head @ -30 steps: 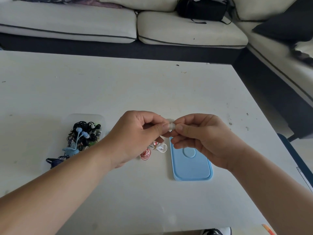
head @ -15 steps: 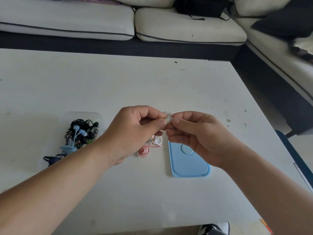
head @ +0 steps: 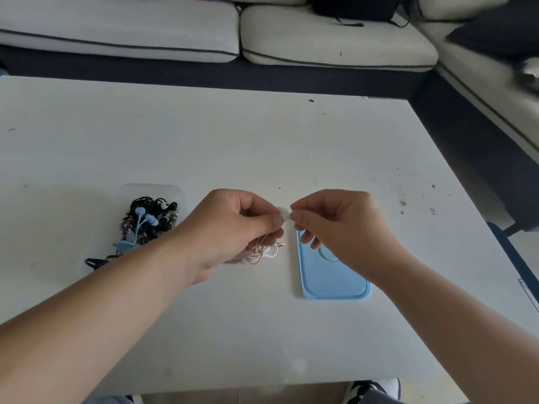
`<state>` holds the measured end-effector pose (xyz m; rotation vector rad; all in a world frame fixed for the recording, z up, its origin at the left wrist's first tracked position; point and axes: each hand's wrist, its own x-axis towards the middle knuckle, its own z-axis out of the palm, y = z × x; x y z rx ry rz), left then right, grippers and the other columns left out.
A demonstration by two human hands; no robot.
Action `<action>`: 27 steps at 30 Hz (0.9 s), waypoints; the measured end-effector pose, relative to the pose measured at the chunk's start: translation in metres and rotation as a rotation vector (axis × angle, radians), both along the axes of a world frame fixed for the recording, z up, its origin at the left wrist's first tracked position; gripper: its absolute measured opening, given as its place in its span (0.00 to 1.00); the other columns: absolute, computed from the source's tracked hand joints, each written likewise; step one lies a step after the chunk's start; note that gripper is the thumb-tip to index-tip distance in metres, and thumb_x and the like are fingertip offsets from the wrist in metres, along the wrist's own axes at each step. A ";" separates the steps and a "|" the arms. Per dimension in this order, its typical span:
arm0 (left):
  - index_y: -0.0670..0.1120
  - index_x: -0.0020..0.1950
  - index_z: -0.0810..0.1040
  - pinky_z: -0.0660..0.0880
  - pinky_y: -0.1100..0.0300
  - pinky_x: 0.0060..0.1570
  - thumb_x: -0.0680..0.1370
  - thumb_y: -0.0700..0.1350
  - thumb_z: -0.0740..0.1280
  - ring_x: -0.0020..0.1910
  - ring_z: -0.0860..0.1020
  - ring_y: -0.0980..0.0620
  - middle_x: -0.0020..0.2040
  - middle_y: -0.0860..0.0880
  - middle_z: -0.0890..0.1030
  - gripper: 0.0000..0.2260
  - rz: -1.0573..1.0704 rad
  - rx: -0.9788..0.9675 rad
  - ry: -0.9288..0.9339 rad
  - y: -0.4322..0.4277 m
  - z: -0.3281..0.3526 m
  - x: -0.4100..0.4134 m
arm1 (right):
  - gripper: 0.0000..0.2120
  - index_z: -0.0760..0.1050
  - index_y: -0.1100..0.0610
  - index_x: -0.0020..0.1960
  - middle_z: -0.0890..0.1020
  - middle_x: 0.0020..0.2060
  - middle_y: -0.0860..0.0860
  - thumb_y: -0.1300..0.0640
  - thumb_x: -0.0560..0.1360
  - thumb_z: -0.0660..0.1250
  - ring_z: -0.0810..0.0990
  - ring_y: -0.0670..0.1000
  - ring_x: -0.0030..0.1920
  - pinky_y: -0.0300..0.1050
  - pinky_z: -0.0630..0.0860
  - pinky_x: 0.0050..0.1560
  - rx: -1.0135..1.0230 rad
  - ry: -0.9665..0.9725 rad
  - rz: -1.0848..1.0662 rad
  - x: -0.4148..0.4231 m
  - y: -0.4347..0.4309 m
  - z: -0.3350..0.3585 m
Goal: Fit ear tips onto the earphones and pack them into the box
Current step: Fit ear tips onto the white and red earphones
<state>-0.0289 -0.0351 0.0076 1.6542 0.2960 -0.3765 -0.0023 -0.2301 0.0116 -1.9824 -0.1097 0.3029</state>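
**White ear tip pinched at the bud, fit not yet confirmed**

On the near part of the table [head: 262, 330] a blue lid [head: 335, 275] is laid flat, partly covered from view by the right wrist. Just above it, the earphone [head: 262, 252] is gripped by the left hand [head: 233, 228]. The bud is hidden between curled fingers and thumb, and the red and white cable is bunched under the palm. The small ear tip [head: 283, 213] is pinched at its right edge by the thumb and forefinger of the right hand [head: 335, 228]. Whether the tip is seated cannot be told.

The step is judged best done with the bud clamped still while the tip is pushed on squarely and twisted a little until its collar is caught all round. A skewed push may let it spring off.

Left of the hands, the clear box [head: 145, 188] is seen holding a tangle of dark and blue earphones. Beyond the table's far edge a pale sofa [head: 116, 33] is seen.
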 end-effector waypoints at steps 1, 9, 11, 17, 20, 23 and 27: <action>0.41 0.50 0.85 0.80 0.37 0.59 0.77 0.41 0.76 0.45 0.87 0.44 0.43 0.42 0.88 0.05 -0.002 0.008 0.012 0.001 -0.002 -0.001 | 0.04 0.85 0.55 0.45 0.86 0.34 0.51 0.62 0.76 0.73 0.85 0.48 0.33 0.42 0.82 0.36 -0.035 0.001 0.007 0.001 0.000 -0.001; 0.42 0.53 0.85 0.77 0.37 0.64 0.77 0.42 0.76 0.48 0.88 0.46 0.47 0.42 0.88 0.07 0.031 -0.015 0.076 0.000 -0.011 0.000 | 0.08 0.85 0.60 0.50 0.87 0.38 0.54 0.68 0.78 0.69 0.85 0.46 0.33 0.33 0.77 0.32 0.052 0.166 0.028 -0.002 0.001 -0.003; 0.41 0.53 0.85 0.79 0.37 0.63 0.78 0.40 0.75 0.48 0.88 0.45 0.47 0.42 0.88 0.06 0.061 -0.019 0.051 -0.001 -0.013 0.001 | 0.09 0.85 0.60 0.52 0.88 0.40 0.54 0.69 0.78 0.68 0.87 0.50 0.38 0.40 0.81 0.37 0.118 0.195 0.023 -0.001 0.002 -0.006; 0.43 0.50 0.85 0.80 0.48 0.43 0.79 0.42 0.75 0.41 0.86 0.47 0.42 0.43 0.88 0.04 0.044 0.016 0.033 -0.002 -0.019 0.001 | 0.12 0.84 0.58 0.52 0.88 0.40 0.53 0.69 0.80 0.64 0.86 0.52 0.39 0.44 0.83 0.39 0.085 0.228 -0.004 0.000 0.002 -0.009; 0.42 0.46 0.84 0.75 0.58 0.36 0.79 0.43 0.74 0.36 0.78 0.52 0.41 0.42 0.86 0.05 -0.081 0.135 -0.004 -0.007 -0.034 -0.008 | 0.13 0.84 0.52 0.50 0.87 0.38 0.48 0.65 0.79 0.64 0.85 0.46 0.35 0.44 0.82 0.40 -0.119 0.126 -0.020 0.001 0.000 -0.013; 0.46 0.41 0.83 0.73 0.70 0.43 0.80 0.46 0.72 0.58 0.74 0.67 0.33 0.54 0.82 0.08 -0.259 0.416 -0.122 -0.013 -0.049 -0.013 | 0.13 0.84 0.52 0.49 0.87 0.38 0.48 0.65 0.78 0.63 0.85 0.46 0.34 0.47 0.83 0.42 -0.130 0.144 -0.030 0.001 0.002 -0.016; 0.51 0.42 0.81 0.74 0.60 0.38 0.80 0.47 0.67 0.38 0.79 0.55 0.36 0.55 0.78 0.08 -0.368 0.813 -0.338 -0.012 -0.062 -0.010 | 0.14 0.84 0.52 0.49 0.87 0.38 0.48 0.65 0.78 0.62 0.86 0.48 0.36 0.47 0.84 0.43 -0.151 0.144 -0.022 0.003 0.010 -0.019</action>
